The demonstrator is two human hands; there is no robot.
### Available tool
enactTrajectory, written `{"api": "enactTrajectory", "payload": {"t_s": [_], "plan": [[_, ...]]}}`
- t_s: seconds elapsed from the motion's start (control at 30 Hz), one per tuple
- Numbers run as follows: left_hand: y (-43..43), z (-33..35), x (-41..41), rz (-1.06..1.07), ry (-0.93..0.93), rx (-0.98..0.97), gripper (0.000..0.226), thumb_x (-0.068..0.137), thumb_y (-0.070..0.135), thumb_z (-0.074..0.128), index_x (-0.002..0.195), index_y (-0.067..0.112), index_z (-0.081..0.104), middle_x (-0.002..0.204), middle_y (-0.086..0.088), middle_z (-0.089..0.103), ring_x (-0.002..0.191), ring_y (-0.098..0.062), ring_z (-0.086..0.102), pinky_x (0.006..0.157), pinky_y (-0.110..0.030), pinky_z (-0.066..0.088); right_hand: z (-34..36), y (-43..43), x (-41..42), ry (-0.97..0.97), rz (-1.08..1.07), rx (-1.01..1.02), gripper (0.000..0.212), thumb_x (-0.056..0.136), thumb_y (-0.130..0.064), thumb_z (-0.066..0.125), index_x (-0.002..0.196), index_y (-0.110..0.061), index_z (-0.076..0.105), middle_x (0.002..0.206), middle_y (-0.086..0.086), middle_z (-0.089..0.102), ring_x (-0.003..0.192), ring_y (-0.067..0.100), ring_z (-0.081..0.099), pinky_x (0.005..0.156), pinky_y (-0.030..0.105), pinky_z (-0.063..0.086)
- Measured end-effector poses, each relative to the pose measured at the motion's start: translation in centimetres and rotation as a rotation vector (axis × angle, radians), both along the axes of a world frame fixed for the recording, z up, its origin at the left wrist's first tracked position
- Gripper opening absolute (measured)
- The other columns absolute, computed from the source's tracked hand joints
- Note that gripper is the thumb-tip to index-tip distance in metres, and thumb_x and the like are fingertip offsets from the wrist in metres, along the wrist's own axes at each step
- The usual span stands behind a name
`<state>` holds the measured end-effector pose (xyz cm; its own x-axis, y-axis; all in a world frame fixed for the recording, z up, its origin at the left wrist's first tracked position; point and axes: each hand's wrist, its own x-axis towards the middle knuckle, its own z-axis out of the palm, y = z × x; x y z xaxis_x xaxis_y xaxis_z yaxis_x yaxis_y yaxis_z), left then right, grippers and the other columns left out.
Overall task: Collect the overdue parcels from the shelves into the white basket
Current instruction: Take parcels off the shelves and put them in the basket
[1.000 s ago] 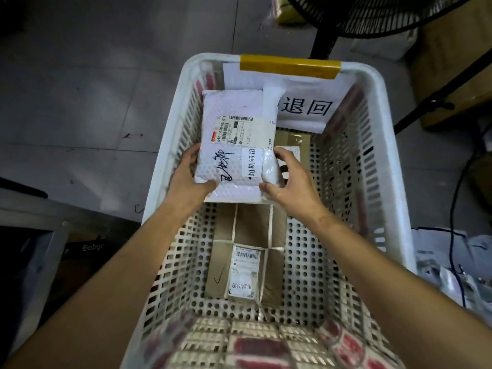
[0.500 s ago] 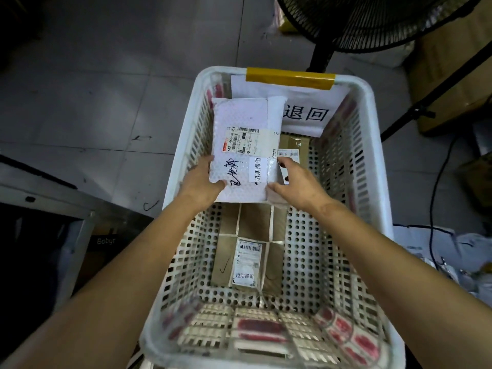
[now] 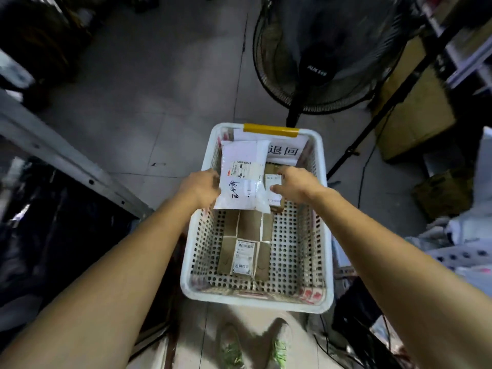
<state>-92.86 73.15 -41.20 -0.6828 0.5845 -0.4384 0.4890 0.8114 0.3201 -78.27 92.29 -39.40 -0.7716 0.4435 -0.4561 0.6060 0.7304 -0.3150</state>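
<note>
The white basket (image 3: pixel 255 299) stands on the floor below me, with a yellow grip (image 3: pixel 270 128) and a paper sign (image 3: pixel 285 150) at its far end. A flat brown parcel (image 3: pixel 245 235) lies on its bottom, and a small brown box (image 3: pixel 274 182) sits at the far right. A white bubble-mailer parcel (image 3: pixel 242 179) with labels and handwriting leans over the far left part. My left hand (image 3: pixel 199 187) grips its left edge. My right hand (image 3: pixel 298 186) hovers just right of it over the small box, fingers loose, holding nothing.
A black standing fan (image 3: pixel 319 62) rises right behind the basket. A dark pole (image 3: pixel 372 123) slants past cardboard boxes (image 3: pixel 415 110) on the right. A grey metal shelf rail (image 3: pixel 66 161) runs along the left. Cables and bags lie at the right; my shoes (image 3: pixel 253 347) are just before the basket.
My view has pulled up and back from the basket. The white parcel has sunk toward the far left end. My right hand has come off its right edge.
</note>
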Motion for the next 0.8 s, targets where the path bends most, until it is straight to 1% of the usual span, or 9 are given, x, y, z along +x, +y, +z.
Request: {"api": "enactTrajectory", "payload": {"t_s": [0.07,0.13,0.2,0.27,0.33,0.47,0.6,0.73,0.8], "plan": [[-0.9,3.1,1.0,0.018,-0.001,0.014,0.045,0.097,0.028,0.058,0.14,0.019,0.05,0.134,-0.013,0.059,0.113,-0.034,0.06,0.094,-0.039,0.051,2.9,-1.0,1.0,-0.009,0.014,0.024,0.039,0.093,-0.037,0.062,0.123,-0.011,0.057,0.121,0.011,0.065,0.107,0.03,0.061,0.078,0.03,0.043],[-2.3,6.1,2.0,0.029,0.016,0.026,0.046,0.095,0.032,0.057,0.139,0.024,0.05,0.134,-0.01,0.06,0.112,-0.032,0.061,0.095,-0.041,0.051,5.6,-2.4,2.1,-0.003,0.028,0.041,0.037,0.094,-0.035,0.061,0.122,-0.011,0.058,0.117,0.012,0.067,0.103,0.03,0.062,0.076,0.029,0.042],[-3.8,8.4,3.2,0.018,0.034,0.025,0.044,0.093,0.034,0.057,0.136,0.026,0.052,0.131,-0.007,0.062,0.111,-0.03,0.061,0.095,-0.041,0.052,7.8,-3.9,3.1,-0.005,0.053,0.047,0.039,0.094,-0.033,0.06,0.126,-0.012,0.058,0.119,0.012,0.067,0.106,0.03,0.062,0.081,0.031,0.045],[-5.5,10.2,4.6,0.029,0.046,0.017,0.045,0.092,0.035,0.058,0.136,0.029,0.052,0.134,-0.005,0.061,0.114,-0.028,0.06,0.094,-0.038,0.051,9.4,-5.4,4.2,-0.012,0.079,0.05,0.046,0.093,-0.037,0.061,0.133,-0.014,0.055,0.126,0.011,0.064,0.113,0.029,0.059,0.089,0.032,0.046],[-7.1,11.7,6.1,0.06,0.063,-0.003,0.046,0.091,0.039,0.059,0.136,0.031,0.052,0.135,-0.004,0.06,0.116,-0.028,0.059,0.095,-0.037,0.05,10.4,-6.7,5.1,-0.001,0.099,0.051,0.054,0.092,-0.04,0.062,0.139,-0.016,0.051,0.133,0.009,0.06,0.119,0.029,0.057,0.096,0.034,0.045],[-10.3,14.2,9.4,0.149,0.078,-0.014,0.046,0.092,0.04,0.06,0.135,0.028,0.052,0.13,-0.005,0.061,0.114,-0.027,0.06,0.097,-0.037,0.051,12.0,-8.7,6.7,-0.014,0.19,0.057,0.06,0.092,-0.042,0.063,0.144,-0.016,0.045,0.141,0.006,0.055,0.128,0.027,0.052,0.103,0.033,0.041],[-14.1,16.5,13.6,0.276,0.121,-0.006,0.047,0.095,0.04,0.06,0.139,0.027,0.05,0.134,-0.006,0.058,0.114,-0.028,0.059,0.096,-0.037,0.051,14.0,-10.5,7.7,0.018,0.297,0.063,0.062,0.092,-0.042,0.062,0.145,-0.015,0.043,0.142,0.007,0.054,0.128,0.029,0.051,0.101,0.033,0.041],[-19.1,18.5,19.8,0.448,0.145,0.001,0.046,0.095,0.038,0.06,0.139,0.03,0.05,0.137,-0.004,0.057,0.117,-0.027,0.058,0.097,-0.042,0.051,15.6,-14.0,8.7,0.031,0.514,0.127,0.057,0.091,-0.048,0.058,0.139,-0.018,0.048,0.136,0.01,0.058,0.122,0.033,0.055,0.1,0.039,0.045],[-22.1,19.3,23.4,0.529,0.138,0.002,0.047,0.097,0.037,0.058,0.141,0.026,0.048,0.137,-0.006,0.056,0.117,-0.028,0.058,0.098,-0.043,0.051,16.7,-16.9,10.2,0.072,0.601,0.095,0.057,0.089,-0.045,0.061,0.137,-0.017,0.049,0.132,0.013,0.059,0.12,0.034,0.056,0.099,0.037,0.045]]}}
